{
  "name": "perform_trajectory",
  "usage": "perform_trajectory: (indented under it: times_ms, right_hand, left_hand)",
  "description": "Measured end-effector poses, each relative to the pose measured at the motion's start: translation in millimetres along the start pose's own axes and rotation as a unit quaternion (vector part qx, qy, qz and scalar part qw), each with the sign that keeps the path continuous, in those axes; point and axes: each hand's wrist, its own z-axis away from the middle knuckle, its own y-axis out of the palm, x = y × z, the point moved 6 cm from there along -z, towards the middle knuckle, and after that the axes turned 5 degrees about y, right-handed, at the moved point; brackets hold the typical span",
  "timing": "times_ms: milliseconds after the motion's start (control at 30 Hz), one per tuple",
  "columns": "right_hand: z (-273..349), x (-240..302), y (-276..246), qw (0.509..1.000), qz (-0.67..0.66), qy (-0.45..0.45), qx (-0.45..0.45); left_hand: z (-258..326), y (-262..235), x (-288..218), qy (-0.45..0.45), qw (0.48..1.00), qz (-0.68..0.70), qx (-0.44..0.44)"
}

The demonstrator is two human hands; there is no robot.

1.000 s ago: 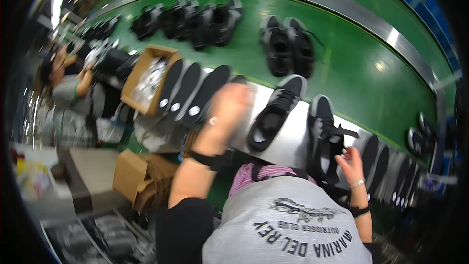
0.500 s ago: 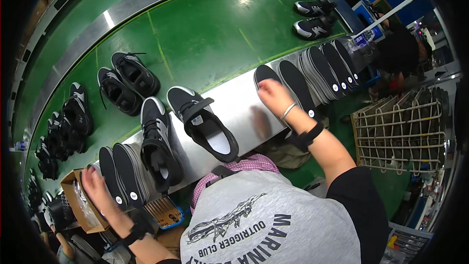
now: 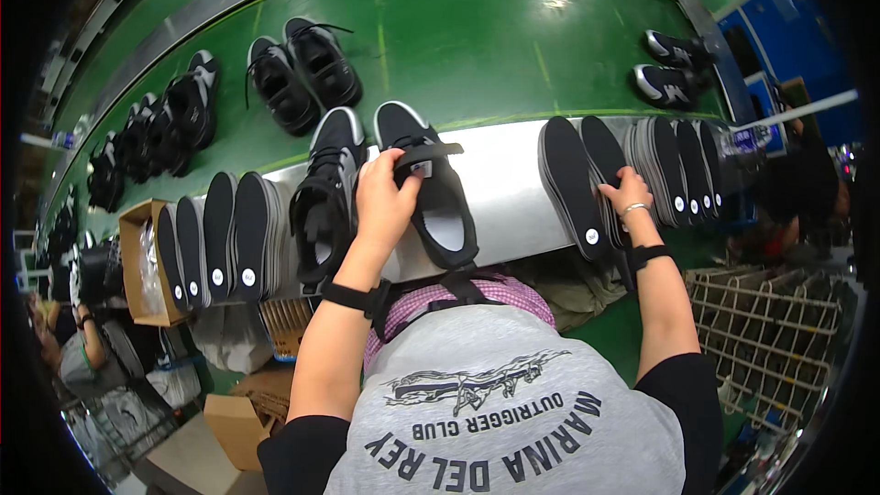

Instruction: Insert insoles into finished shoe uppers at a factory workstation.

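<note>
Touching the left side of an open black-and-silver shoe (image 3: pixel 442 206) near its tongue, the left grip (image 3: pixel 380 200) has its fingers bent and the thumb a little apart from them; whether they pinch the shoe I cannot tell. That shoe lies on the metal tabletop (image 3: pixel 509 165), mostly to the right of this grip, toe pointing away. Just left of the grip sits a second shoe (image 3: pixel 321 197), then stacked insoles (image 3: pixel 247 229) and, farther left, an open cardboard box (image 3: pixel 165 310). The right grip (image 3: pixel 634 197) is half open at the edge of a black insole (image 3: pixel 601 151); I cannot tell whether it has hold of it. Another insole (image 3: pixel 568 185) lies to its left, more insole stacks (image 3: pixel 658 170) just to its right. Well beyond the left grip, a pair of shoes (image 3: pixel 332 82) stands on a green surface (image 3: pixel 458 55).
</note>
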Motion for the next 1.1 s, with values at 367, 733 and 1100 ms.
perform_trajectory:
  times_ms: [367, 733, 1100]
  right_hand:
    - [136.8, 138.8, -105.2, 0.754, -0.387, -0.172, 0.503]
    - [173.1, 235.4, -52.2, 0.870, 0.039, -0.477, 0.117]
    - [197.0, 202.8, -95.9, 0.854, 0.111, -0.504, 0.067]
  left_hand:
    - [11.1, 21.4, 5.4, -0.152, 0.980, 0.128, 0.016]
    - [12.2, 28.0, 2.4, -0.166, 0.982, 0.083, 0.033]
    - [16.0, 27.5, 5.2, -0.149, 0.987, 0.066, 0.009]
